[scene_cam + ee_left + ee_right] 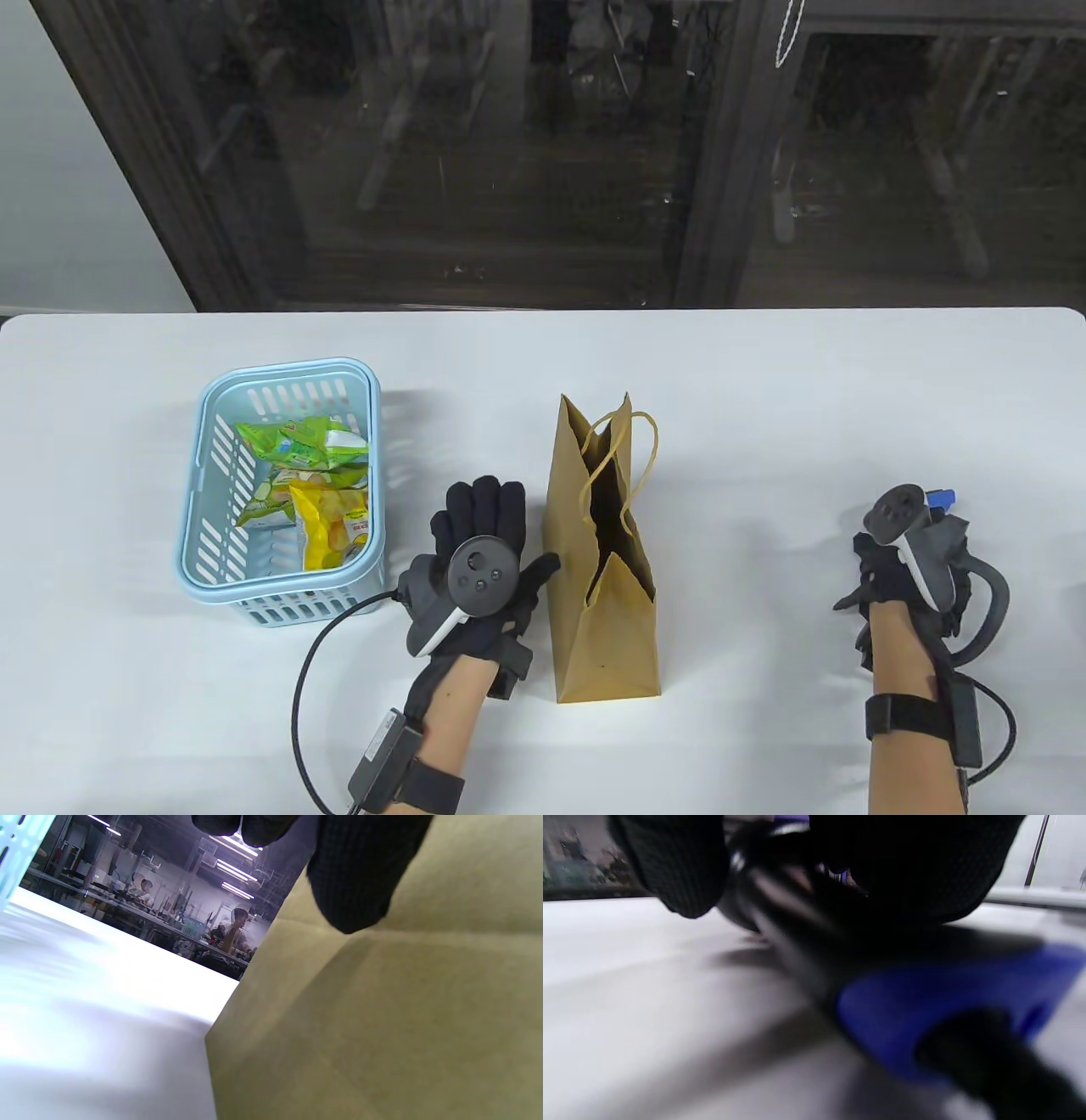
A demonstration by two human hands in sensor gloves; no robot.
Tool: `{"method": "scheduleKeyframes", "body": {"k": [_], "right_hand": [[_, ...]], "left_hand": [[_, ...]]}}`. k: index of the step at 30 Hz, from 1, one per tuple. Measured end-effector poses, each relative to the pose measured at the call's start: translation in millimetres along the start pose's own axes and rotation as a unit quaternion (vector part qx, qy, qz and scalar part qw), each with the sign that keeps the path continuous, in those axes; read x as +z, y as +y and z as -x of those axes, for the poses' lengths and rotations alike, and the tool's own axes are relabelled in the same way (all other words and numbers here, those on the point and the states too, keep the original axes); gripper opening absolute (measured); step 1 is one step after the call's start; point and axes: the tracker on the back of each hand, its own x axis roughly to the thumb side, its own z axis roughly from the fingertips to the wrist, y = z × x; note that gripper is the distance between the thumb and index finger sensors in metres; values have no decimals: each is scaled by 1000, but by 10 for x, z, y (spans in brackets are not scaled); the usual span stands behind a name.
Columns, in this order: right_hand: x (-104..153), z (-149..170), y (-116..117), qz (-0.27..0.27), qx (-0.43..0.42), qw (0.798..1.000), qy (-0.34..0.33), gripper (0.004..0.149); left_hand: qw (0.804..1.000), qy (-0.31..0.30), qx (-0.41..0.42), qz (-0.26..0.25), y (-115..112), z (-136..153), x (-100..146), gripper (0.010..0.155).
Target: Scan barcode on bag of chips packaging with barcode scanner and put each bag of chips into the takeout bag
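Note:
A brown paper takeout bag (602,560) stands upright at the table's middle, its mouth open. Left of it, a light blue basket (204,509) holds a green chips bag (305,441), a yellow one (335,526) and another green one (265,503). My left hand (509,543) lies beside the takeout bag with fingers straight, holding nothing; its thumb reaches the bag's side (382,1005). At the right, my right hand (899,560) grips the black and blue barcode scanner (946,531) low over the table. In the right wrist view the scanner (925,993) is a close blur under my fingers (670,861).
The white table (764,407) ends at a dark glass wall behind. The scanner's cable (994,594) loops beside my right wrist. A corner of the basket (17,840) shows in the left wrist view.

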Motion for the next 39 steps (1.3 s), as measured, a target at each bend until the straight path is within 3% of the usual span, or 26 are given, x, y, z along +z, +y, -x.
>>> {"method": "scheduleKeyframes", "body": {"k": [9, 17, 25, 33, 39], "right_hand": [[-8, -7, 80, -16, 4, 1000, 0, 77], [269, -340, -58, -31, -192, 976, -95, 75], [704, -712, -179, 23, -273, 941, -198, 65], [994, -673, -125, 94, -337, 906, -239, 49], [1050, -678, -147, 102, -326, 901, -266, 50]], "left_hand": [[1000, 9, -5, 10, -7, 7, 5, 85], [1000, 8, -4, 14, -19, 10, 22, 85], [1000, 9, 8, 15, 9, 33, 58, 85], [1000, 7, 7, 14, 9, 6, 70, 85], [1000, -6, -3, -4, 105, -113, 135, 83]]}}
